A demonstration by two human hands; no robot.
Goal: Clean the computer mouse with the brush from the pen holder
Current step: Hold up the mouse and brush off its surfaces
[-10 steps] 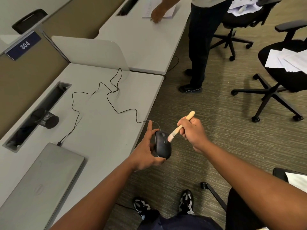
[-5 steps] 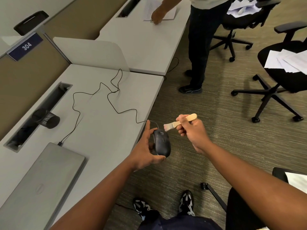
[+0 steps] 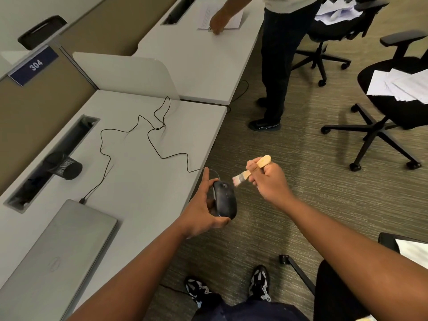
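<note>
Seen from a head-worn camera looking down past two bare forearms. Left hand (image 3: 203, 212) cupped around a black computer mouse (image 3: 225, 200), thumb under its near end, fingers curled behind, index finger raised straight up; mouse held in the air just past the front edge of a grey desk (image 3: 139, 181), above carpet. Right hand (image 3: 269, 179) closed in a fist around the wooden handle of a small brush (image 3: 251, 170), handle angled up to the right, pale bristles pointing down-left, just beside the mouse's far end; contact between bristles and mouse cannot be told.

Thin black cable (image 3: 148, 135) trailing from the mouse over the desk edge, looping loosely across the desktop to a plug at the back edge of a closed silver laptop (image 3: 62, 256), near left. Open carpet (image 3: 289, 147) ahead and to the right of the hands; two black wheeled office chairs (image 3: 382, 117) beyond, well apart from the hands.

Black mesh pen holder (image 3: 66, 166) lying on its side at the rim of a long recessed cable trough (image 3: 76, 133) in the desk; contents of both too dark to tell. Loose white papers (image 3: 403, 83) heaped on the nearer chair seat. Another person (image 3: 281, 61) standing at the next desk, one hand on a sheet of paper.
</note>
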